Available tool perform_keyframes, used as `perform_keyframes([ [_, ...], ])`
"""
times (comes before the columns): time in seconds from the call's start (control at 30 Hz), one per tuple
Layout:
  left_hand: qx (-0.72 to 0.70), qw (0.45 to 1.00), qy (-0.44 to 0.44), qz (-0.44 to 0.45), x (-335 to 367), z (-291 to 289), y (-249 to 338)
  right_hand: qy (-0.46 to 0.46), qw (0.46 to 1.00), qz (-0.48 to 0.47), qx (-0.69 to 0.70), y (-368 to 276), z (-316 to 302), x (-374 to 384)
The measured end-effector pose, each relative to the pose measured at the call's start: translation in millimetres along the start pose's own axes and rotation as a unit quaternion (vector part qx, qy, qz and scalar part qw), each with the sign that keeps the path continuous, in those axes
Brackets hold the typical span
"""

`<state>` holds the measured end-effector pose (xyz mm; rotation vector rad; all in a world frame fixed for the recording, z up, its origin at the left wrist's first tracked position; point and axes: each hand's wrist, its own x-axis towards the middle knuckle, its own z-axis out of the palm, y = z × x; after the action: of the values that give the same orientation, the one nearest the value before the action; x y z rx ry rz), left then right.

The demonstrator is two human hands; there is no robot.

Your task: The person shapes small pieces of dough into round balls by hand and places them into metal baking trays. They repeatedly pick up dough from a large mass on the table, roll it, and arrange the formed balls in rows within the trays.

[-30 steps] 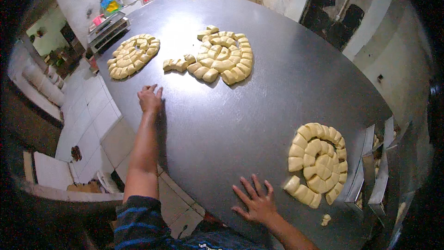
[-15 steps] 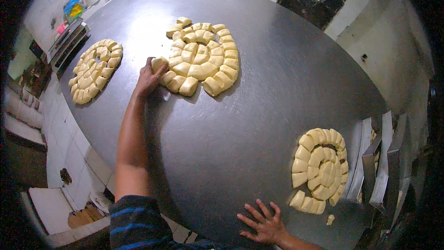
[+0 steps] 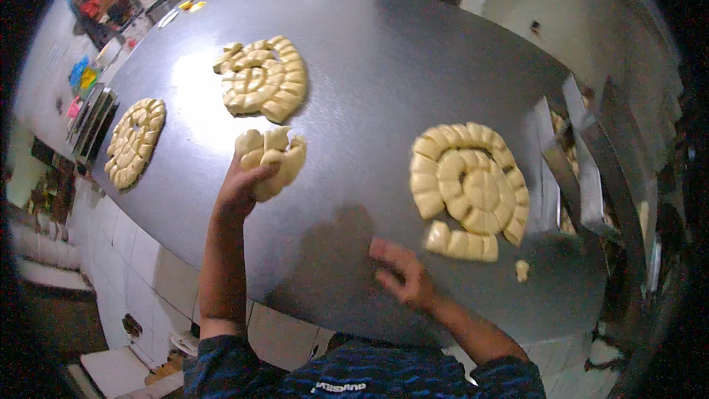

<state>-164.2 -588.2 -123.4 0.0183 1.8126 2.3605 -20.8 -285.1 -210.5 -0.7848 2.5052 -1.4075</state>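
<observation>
My left hand (image 3: 238, 191) is closed around a strip of joined pale dough pieces (image 3: 284, 161), held up over the metal table (image 3: 354, 140). Beyond it lies a coil of cut dough (image 3: 269, 77), its near-left edge now shorter. My right hand (image 3: 408, 278), somewhat blurred, hovers over the near part of the table with nothing in it, fingers loosely bent and apart. Just to its right is another coil of cut dough (image 3: 480, 188), with a short row of pieces at its near side. A small dough scrap (image 3: 522, 270) lies close by.
A third dough coil (image 3: 134, 144) sits at the left edge. Narrow metal pans (image 3: 548, 170) with pale contents stand along the right side. Stacked dark trays (image 3: 90, 122) are at the far left. Small yellow items (image 3: 196, 7) lie at the table's back edge.
My left hand has lifted the strip of dough pieces away from the middle coil and drawn it nearer. My right hand has come up off the table. The view has shifted right.
</observation>
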Motion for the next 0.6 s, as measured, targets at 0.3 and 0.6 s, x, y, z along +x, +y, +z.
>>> perform_keyframes([
  [0.3,-0.056,0.981,-0.172,-0.073,-172,227,-79,0.147,0.851,0.150,0.481,-55,-84,-135],
  [0.6,0.216,0.961,-0.158,-0.070,-193,348,-193,0.356,0.853,0.368,0.100,42,-192,-371],
])
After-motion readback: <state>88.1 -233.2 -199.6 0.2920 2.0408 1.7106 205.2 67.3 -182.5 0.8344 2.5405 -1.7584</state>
